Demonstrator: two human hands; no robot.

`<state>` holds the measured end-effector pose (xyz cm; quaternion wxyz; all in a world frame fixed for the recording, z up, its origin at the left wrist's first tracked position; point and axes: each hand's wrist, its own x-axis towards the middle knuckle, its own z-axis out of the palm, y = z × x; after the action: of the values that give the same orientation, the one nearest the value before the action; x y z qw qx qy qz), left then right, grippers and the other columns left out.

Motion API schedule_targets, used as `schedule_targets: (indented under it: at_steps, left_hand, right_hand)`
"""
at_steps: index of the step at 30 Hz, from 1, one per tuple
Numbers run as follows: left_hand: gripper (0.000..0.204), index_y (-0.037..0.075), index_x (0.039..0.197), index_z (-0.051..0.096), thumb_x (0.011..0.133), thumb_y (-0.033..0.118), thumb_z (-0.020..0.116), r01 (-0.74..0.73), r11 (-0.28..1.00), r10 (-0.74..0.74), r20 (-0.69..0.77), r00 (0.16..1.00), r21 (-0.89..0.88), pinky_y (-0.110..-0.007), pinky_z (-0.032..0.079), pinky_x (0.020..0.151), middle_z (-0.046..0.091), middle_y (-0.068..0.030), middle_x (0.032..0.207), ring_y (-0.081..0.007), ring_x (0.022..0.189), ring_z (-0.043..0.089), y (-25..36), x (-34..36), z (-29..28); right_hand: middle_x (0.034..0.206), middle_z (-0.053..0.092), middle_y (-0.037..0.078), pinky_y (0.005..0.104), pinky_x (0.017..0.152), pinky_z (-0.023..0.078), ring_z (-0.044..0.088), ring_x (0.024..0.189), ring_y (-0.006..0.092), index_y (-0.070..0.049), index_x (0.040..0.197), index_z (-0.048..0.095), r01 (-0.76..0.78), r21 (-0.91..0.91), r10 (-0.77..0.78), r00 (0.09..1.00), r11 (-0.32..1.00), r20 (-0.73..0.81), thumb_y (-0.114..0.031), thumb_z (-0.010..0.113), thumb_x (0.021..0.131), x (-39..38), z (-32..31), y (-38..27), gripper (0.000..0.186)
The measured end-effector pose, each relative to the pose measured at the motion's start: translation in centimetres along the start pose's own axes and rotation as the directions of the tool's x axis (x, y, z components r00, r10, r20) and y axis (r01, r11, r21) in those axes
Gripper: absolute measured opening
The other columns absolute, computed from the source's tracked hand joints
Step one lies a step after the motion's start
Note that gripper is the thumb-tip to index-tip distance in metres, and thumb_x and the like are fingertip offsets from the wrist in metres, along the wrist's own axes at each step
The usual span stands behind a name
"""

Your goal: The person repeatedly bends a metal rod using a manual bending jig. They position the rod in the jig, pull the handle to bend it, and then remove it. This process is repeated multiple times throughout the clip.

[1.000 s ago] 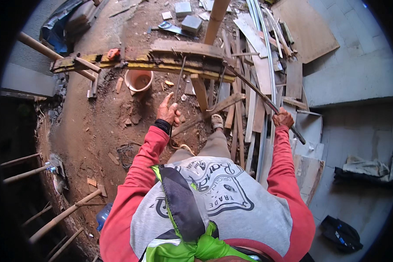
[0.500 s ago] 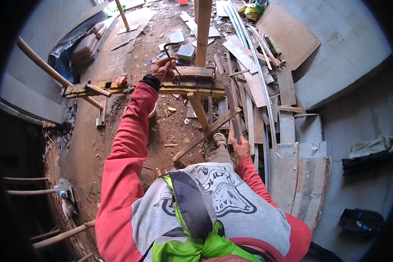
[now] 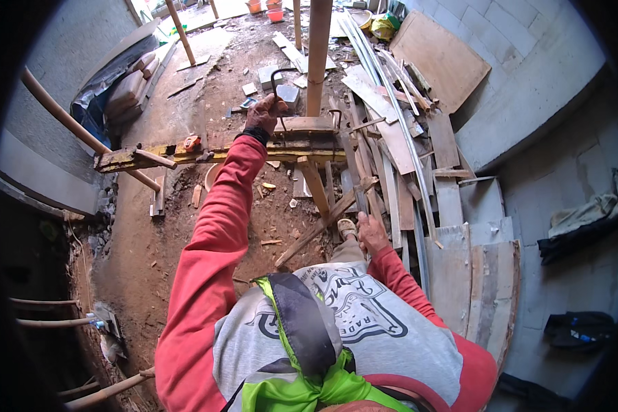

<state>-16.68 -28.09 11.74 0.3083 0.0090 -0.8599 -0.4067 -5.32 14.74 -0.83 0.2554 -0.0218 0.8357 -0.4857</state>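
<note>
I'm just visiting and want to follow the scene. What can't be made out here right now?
- Head view: the bent rod's middle, covered by the left hand.
- Head view: most of the bucket, behind the left sleeve.
- Head view: the orange pail's top, cut off by the upper edge.

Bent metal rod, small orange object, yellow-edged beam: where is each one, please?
Bent metal rod (image 3: pixel 274 82): head view, on the shaft above the left hand (image 3: pixel 262 114).
Small orange object (image 3: pixel 191 143): head view, middle of its body.
Yellow-edged beam (image 3: pixel 303 147): head view, long side toward its right end.
</note>
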Motion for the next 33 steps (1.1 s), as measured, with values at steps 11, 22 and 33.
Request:
schedule_targets:
  at_steps: [11, 22, 33]
  left_hand:
    - [0.010, 0.008, 0.094, 0.065, 0.096, 0.016, 0.061, -0.195, 0.968, 0.226, -0.206, 0.952, 0.160, -0.038, 0.053, 0.060, 0.070, -0.0143, 0.079, -0.0305, 0.071, 0.071, 3.6, -7.1, 0.5]
    - [0.023, 0.007, 0.094, 0.068, 0.097, 0.027, 0.058, -0.060, 0.996, 0.063, -0.041, 0.997, 0.060, -0.038, 0.054, 0.073, 0.072, -0.0109, 0.085, -0.0276, 0.081, 0.071, 2.7, -1.6, -1.1]
    - [0.019, 0.007, 0.103, 0.070, 0.094, 0.014, 0.056, -0.223, 0.966, 0.227, 0.011, 0.974, -0.134, -0.031, 0.058, 0.071, 0.071, -0.0085, 0.091, -0.0213, 0.080, 0.070, 17.1, 6.6, -0.9]
  right_hand:
    - [0.064, 0.038, -0.004, 0.0312, 0.043, 0.040, 0.037, 0.046, 0.0090, -0.013, 0.098, 0.046, -0.460, 0.303, 0.309, 0.846, 0.834, 0.434, -0.064, 0.051, 0.095, -3.1, -5.2, -12.3, 0.052]
    - [0.057, 0.045, -0.001, 0.0284, 0.033, 0.038, 0.045, 0.038, 0.0103, -0.010, 0.084, 0.049, -0.125, 0.273, 0.100, 0.989, 0.954, 0.105, -0.050, 0.065, 0.093, -4.2, -4.1, -8.3, 0.043]
    - [0.054, 0.046, -0.001, 0.0277, 0.032, 0.035, 0.044, 0.037, 0.0095, -0.009, 0.083, 0.050, -0.029, 0.357, 0.032, 0.999, 0.934, -0.003, -0.037, 0.069, 0.093, 1.4, -8.2, -8.2, 0.035]
